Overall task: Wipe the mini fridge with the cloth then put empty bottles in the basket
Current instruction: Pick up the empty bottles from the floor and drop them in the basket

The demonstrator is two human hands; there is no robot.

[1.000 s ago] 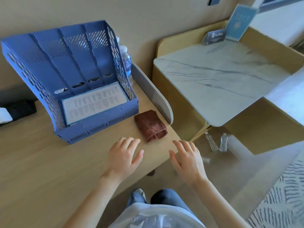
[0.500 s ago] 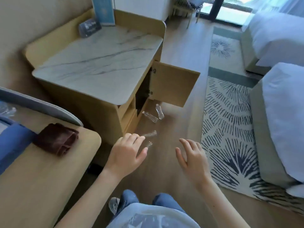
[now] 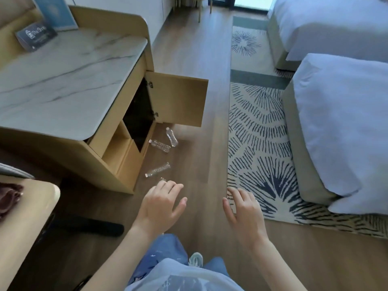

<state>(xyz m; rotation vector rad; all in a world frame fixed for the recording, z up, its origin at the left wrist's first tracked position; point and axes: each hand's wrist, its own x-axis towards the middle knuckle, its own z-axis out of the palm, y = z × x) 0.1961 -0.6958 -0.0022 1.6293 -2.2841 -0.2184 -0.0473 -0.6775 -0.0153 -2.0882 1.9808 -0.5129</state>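
The dark front of the mini fridge (image 3: 139, 118) shows inside the wooden cabinet, whose door (image 3: 178, 99) stands open. Several clear plastic bottles lie on the wood floor before it: two (image 3: 171, 137) (image 3: 160, 145) near the door, one (image 3: 157, 170) closer to me, another (image 3: 163, 179) partly hidden by my fingers. A dark red cloth (image 3: 9, 197) rests on the desk corner at the left edge. My left hand (image 3: 160, 203) and my right hand (image 3: 242, 208) hover open above the floor, palms down, holding nothing. No basket is in view.
The cabinet's marble top (image 3: 63, 76) carries a dark card holder (image 3: 35, 36) and a blue sign (image 3: 56, 12). A patterned rug (image 3: 260, 143) and two white beds (image 3: 340, 122) fill the right. A black chair leg (image 3: 90, 226) lies on the floor left of my knees.
My view has swung right, away from the desk and blue tray toward the cabinet and floor. The cloth has slid to the left edge. Both hands stay open and empty.
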